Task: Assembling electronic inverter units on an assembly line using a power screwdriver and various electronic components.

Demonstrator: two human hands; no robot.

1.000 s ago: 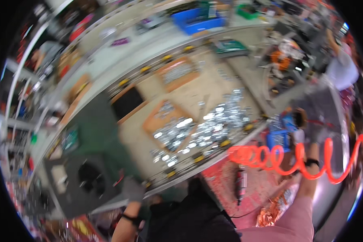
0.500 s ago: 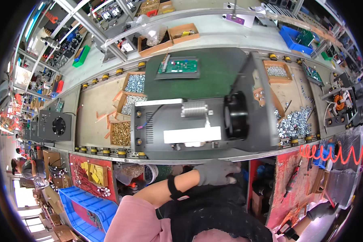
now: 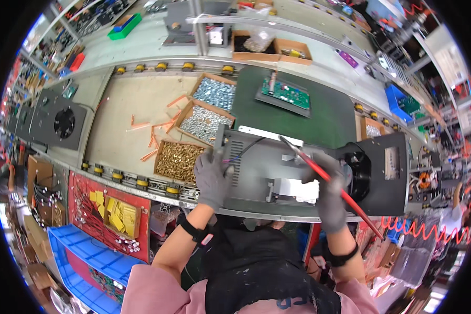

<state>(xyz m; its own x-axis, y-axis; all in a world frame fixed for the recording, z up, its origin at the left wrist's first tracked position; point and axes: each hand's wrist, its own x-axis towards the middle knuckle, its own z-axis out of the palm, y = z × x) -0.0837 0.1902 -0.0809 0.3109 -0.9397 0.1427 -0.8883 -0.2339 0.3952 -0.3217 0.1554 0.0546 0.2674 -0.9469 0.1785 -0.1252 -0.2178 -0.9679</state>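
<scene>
A long workbench [image 3: 136,104] with yellow rollers [image 3: 141,183] is running across; shelving racks [image 3: 52,31] are standing far left, blue bins [image 3: 78,256] sitting near left.

chassis [image 3: 298,172] ctr | screw boxes [image 3: 201,123] left | circuit board [image 3: 283,94] behind

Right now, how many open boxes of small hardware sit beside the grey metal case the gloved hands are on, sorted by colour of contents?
Boxes of silver screws: 2
Box of brass-coloured parts: 1
Total: 3
</scene>
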